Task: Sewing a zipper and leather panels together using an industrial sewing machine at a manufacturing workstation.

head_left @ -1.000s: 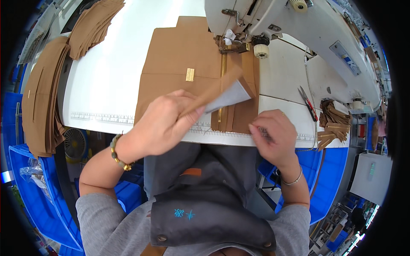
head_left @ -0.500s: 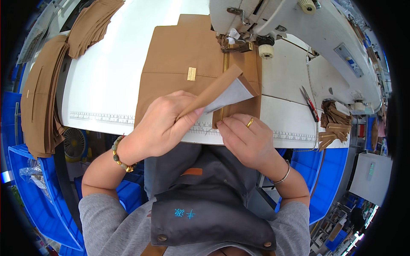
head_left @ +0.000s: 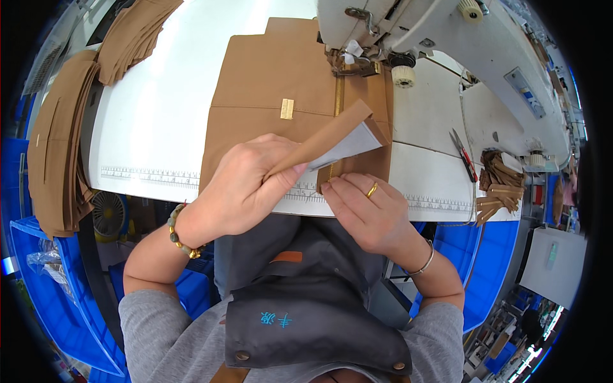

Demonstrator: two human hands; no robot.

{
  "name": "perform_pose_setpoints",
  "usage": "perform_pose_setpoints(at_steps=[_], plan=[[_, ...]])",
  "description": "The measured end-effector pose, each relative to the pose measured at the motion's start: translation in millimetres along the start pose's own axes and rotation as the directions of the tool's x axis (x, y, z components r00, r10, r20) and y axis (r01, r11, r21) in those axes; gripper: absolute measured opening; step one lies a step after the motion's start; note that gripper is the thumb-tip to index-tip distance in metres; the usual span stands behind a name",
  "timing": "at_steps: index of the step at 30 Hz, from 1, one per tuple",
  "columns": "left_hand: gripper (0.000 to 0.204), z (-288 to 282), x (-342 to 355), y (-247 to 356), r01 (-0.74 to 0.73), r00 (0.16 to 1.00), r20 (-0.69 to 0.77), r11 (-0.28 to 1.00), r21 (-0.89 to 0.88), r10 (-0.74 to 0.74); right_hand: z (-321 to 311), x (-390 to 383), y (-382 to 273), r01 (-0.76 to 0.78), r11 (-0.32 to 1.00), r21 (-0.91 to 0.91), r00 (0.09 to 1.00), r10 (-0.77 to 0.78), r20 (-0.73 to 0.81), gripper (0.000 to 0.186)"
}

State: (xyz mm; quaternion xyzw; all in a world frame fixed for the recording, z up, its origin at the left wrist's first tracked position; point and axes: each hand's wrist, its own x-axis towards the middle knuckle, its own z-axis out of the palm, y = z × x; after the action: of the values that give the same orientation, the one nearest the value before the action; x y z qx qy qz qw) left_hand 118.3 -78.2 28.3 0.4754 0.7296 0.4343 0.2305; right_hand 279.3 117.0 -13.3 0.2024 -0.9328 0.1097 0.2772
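Dark grey cloth, an apron [head_left: 313, 329], fills the bottom centre of the frame, with the forearms coming up on either side of it. Just above, left of centre, the left hand [head_left: 252, 185] has thumb and fingers closed on a folded brown flap [head_left: 341, 127], tilted up so its pale backing shows, probably to clear sight of the gold zip [head_left: 338, 96] beneath; whether the flap joins the panel is hidden. The right hand [head_left: 370, 207], right of centre, has its fingertips drawn together in a pinch on the near edge of the brown panel [head_left: 255, 83], at the zip's lower end, seemingly to steer that line straight.

The panel lies flat across the middle of the frame on the white table [head_left: 153, 121], its near edge by the printed ruler [head_left: 150, 177]. At upper centre the zip's far end runs under the sewing machine [head_left: 440, 32], apparently lined up with its foot. Red-handled scissors [head_left: 463, 155] lie at middle right, likely within easy reach, beside small brown pieces [head_left: 501, 179]. A stack of brown panels [head_left: 60, 140] hangs over the table's edge at middle left.
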Motion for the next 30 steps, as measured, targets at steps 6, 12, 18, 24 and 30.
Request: perform_pose_setpoints(at_steps=[6, 12, 18, 24, 30], plan=[[0.033, 1, 0, -3, -0.008, 1.000, -0.012, 1.000, -0.018, 0.008, -1, 4, -8, -0.124, 0.992, 0.030, 0.992, 0.124, 0.028, 0.035], [0.030, 2, 0, -6, -0.033, 0.999, -0.024, 0.999, -0.040, 0.032, -7, 12, -11, -0.239, 0.969, 0.065, 0.970, 0.236, 0.052, 0.028], [0.026, 4, 0, -8, -0.047, 0.999, -0.030, 0.996, -0.077, 0.045, -8, 13, -10, -0.263, 0.962, 0.072, 0.962, 0.256, 0.090, 0.029], [0.028, 5, 0, -10, -0.047, 0.998, -0.036, 0.997, -0.058, 0.045, -2, 9, -15, -0.137, 0.988, -0.074, 0.990, 0.140, 0.031, 0.033], [0.035, 7, -3, -10, -0.080, 0.995, -0.062, 0.996, -0.041, 0.077, -2, 1, -21, -0.095, 0.987, -0.132, 0.992, 0.105, 0.072, 0.035]])
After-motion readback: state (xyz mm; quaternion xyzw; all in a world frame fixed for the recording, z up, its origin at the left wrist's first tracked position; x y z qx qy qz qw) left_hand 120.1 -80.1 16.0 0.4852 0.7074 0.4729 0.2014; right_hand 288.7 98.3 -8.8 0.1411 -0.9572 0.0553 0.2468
